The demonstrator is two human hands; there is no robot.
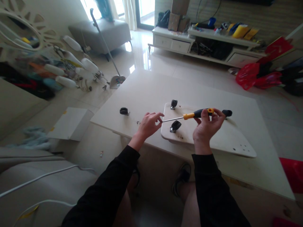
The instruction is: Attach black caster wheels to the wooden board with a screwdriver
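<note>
My right hand (206,127) is closed around the black and yellow handle of a screwdriver (189,115), held nearly level with its shaft pointing left. At the shaft's end, the fingers of my left hand (150,124) pinch together; anything small between them is hidden. Below lies a pale board (203,135) with rounded corners and small holes. Black casters stand on it: one at the upper left (174,104), one at the lower left (175,126) and one at the far right (227,113). A loose caster (124,111) rests on the table to the left.
The white tabletop (213,90) carries the board, with small hardware (138,123) near my left hand. A white box (71,123) sits on the floor at left. Beyond are a long-handled dustpan (117,81), a grey bench (101,34), a TV cabinet (175,42) and red bags (248,75).
</note>
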